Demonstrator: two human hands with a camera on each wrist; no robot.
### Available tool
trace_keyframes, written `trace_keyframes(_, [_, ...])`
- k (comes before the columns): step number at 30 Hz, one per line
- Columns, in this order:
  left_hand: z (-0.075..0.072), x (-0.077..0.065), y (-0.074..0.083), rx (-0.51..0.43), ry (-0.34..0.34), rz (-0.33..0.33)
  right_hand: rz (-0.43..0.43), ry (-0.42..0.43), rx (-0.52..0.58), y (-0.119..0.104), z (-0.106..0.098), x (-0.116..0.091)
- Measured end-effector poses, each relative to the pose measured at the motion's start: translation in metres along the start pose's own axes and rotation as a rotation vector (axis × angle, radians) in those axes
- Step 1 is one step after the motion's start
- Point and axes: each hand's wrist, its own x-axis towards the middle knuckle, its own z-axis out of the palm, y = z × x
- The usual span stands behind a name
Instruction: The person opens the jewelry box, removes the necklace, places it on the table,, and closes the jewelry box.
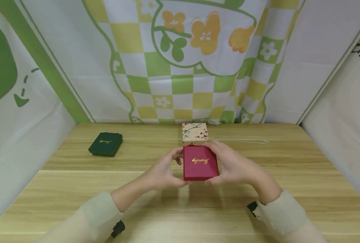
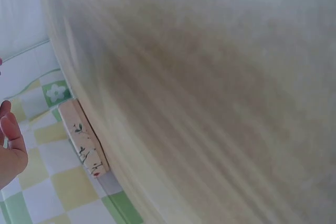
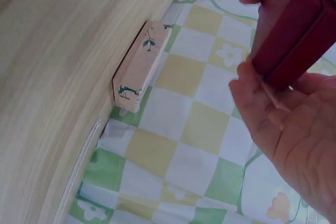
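Note:
A red jewelry box (image 1: 200, 163) with gold "Jewelry" lettering is held up over the wooden table between both hands. My right hand (image 1: 233, 165) grips its right side, thumb at the near edge and fingers at the far edge. On the other side, my left hand (image 1: 164, 172) holds the box's left edge, its thumb at the near corner and fingertips by the far corner. From the right wrist, the red box (image 3: 294, 30) appears tilted above the right palm (image 3: 304, 129). Only part of the left hand (image 2: 10, 148) enters the left wrist view.
A cream box with a red-blossom branch pattern (image 1: 195, 132) lies at the table's back edge. Right of it is a thin silver chain (image 1: 243, 137). A dark green jewelry box (image 1: 106, 143) sits at the back left. Behind the table hangs a checkered curtain (image 1: 158, 64).

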Motion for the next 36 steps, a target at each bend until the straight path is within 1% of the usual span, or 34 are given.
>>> trace_keyframes(6, [-0.004, 0.001, 0.003, 0.022, 0.017, 0.007, -0.024, 0.068, -0.022, 0.0, 0.003, -0.001])
trace_keyframes(9, [-0.006, 0.001, 0.004, 0.016, 0.021, 0.001, -0.03, 0.088, -0.009, -0.001, 0.003, -0.002])
trace_keyframes(12, [-0.006, 0.001, 0.006, -0.017, 0.014, -0.01, -0.021, 0.081, 0.024, -0.003, 0.0, -0.003])
trace_keyframes(15, [-0.005, -0.001, 0.006, -0.051, 0.005, -0.027, -0.015, 0.055, 0.063, -0.002, -0.002, -0.003])
trace_keyframes(19, [-0.003, -0.003, 0.005, -0.077, 0.007, -0.045, -0.017, 0.019, 0.051, -0.001, -0.005, -0.002])
trace_keyframes(21, [-0.002, -0.004, 0.004, -0.07, 0.009, -0.047, -0.007, 0.002, 0.004, -0.004, -0.007, -0.001])
trace_keyframes(23, [-0.001, -0.003, 0.004, -0.051, 0.011, -0.047, 0.004, -0.007, -0.088, -0.009, -0.009, 0.001])
trace_keyframes(25, [0.0, -0.003, 0.006, -0.042, 0.024, -0.046, 0.018, 0.003, -0.22, -0.016, -0.008, 0.004])
trace_keyframes(27, [-0.001, -0.001, 0.008, -0.031, 0.044, -0.032, 0.023, 0.021, -0.325, -0.023, -0.006, 0.009])
trace_keyframes(29, [-0.002, 0.0, 0.011, -0.025, 0.06, -0.012, 0.008, 0.045, -0.379, -0.029, -0.002, 0.014])
trace_keyframes(30, [-0.002, 0.0, 0.012, -0.023, 0.063, -0.002, -0.001, 0.055, -0.379, -0.03, 0.0, 0.017])
trace_keyframes(31, [-0.002, 0.001, 0.012, -0.021, 0.062, 0.007, -0.024, 0.063, -0.356, -0.031, 0.001, 0.019])
trace_keyframes(34, [-0.001, 0.001, 0.013, -0.02, 0.04, 0.017, -0.082, 0.071, -0.252, -0.03, 0.004, 0.021])
trace_keyframes(36, [0.0, 0.001, 0.014, -0.027, 0.032, 0.018, -0.1, 0.074, -0.172, -0.029, 0.003, 0.021])
